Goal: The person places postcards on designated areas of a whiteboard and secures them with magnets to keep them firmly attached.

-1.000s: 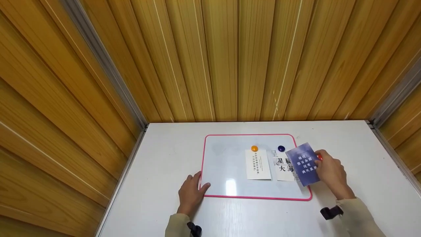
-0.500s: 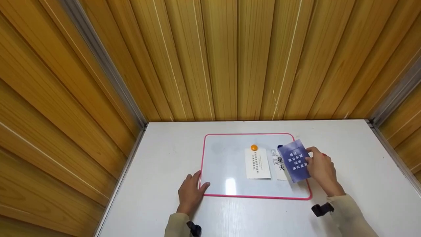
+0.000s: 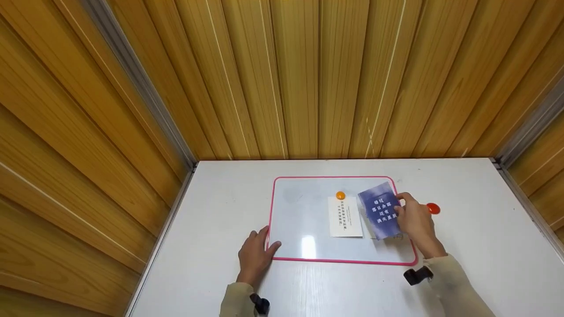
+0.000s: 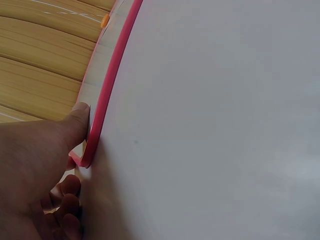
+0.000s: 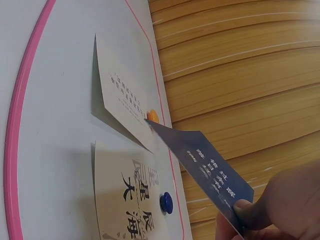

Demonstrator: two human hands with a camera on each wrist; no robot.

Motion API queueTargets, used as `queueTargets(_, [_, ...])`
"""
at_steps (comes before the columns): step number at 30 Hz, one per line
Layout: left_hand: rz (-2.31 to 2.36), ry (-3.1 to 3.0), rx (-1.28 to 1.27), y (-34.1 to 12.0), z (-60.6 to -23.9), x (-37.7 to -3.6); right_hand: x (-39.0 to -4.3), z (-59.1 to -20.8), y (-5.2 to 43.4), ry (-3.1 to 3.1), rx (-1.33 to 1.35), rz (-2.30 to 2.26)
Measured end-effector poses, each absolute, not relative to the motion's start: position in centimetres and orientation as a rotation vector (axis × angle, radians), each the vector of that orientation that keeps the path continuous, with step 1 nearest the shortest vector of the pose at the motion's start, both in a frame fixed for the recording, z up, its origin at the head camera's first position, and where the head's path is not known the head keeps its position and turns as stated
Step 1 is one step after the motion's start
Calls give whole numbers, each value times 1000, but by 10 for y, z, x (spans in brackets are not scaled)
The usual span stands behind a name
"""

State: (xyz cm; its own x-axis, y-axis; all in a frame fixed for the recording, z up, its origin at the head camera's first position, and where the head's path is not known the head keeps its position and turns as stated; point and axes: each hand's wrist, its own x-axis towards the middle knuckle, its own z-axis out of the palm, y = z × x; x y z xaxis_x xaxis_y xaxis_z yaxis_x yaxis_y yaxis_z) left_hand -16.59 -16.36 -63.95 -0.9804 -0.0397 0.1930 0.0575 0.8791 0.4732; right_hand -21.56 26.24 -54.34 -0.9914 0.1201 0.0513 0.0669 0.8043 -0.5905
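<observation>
My right hand (image 3: 416, 222) pinches a blue-purple card (image 3: 380, 210) with white characters by its right edge, thumb on its face in the right wrist view. The tilted card hangs over the right side of a pink-framed whiteboard (image 3: 299, 220). Below it, a cream card with large black characters (image 5: 130, 200) lies on the board beside a blue round magnet (image 5: 166, 202); the head view mostly hides both. Further left, another cream card (image 3: 345, 218) sits under an orange magnet (image 3: 340, 195). My left hand (image 3: 256, 255) grips the board's lower left corner, thumb on top.
A red round magnet (image 3: 433, 208) lies on the white table (image 3: 211, 211), right of my right hand. Wood-patterned panels (image 3: 295, 79) rise behind the table and at both sides. Light glares on the board's lower middle.
My right hand has carried the blue-purple card leftward over the board, covering the blue magnet and most of the card beneath. The red magnet now shows fully. My left hand stays put.
</observation>
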Motion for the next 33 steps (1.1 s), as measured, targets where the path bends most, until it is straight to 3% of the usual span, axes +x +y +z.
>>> queueTargets(33, [-777, -2869, 10, -164, -640, -166, -230, -546, 210, -2804, -18, 997])
